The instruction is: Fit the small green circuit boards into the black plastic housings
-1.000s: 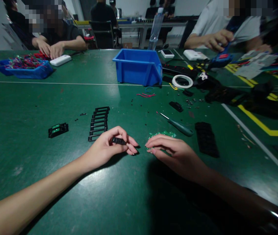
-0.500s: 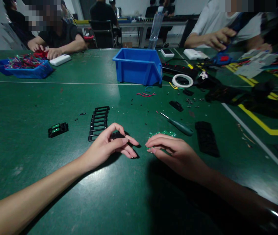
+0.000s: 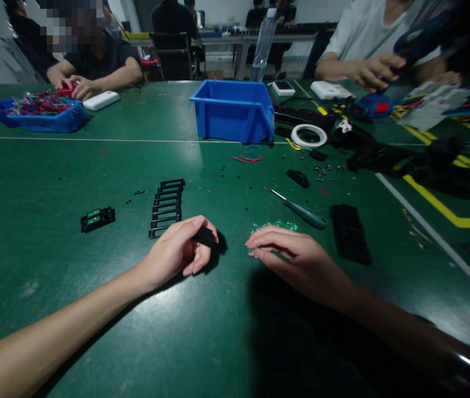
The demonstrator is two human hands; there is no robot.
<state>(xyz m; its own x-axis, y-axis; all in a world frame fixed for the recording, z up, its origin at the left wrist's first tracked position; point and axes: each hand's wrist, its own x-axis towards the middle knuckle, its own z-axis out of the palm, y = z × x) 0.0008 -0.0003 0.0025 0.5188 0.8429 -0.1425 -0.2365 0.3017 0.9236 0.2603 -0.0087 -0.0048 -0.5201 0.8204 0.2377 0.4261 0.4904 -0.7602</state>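
Small black part (image 3: pixel 205 236) gripped by left hand (image 3: pixel 180 246), left of screwdriver (image 3: pixel 306 215); green pieces (image 3: pixel 285 225) partly covered by right hand (image 3: pixel 292 251) on screwdriver's near side, whether anything is grasped there can't be told.

Held piece (image 3: pixel 205 236) black; small pieces (image 3: pixel 288 225) green; tabletop (image 3: pixel 201 348) green, white-and-yellow-lined; bin (image 3: pixel 226 120) blue.
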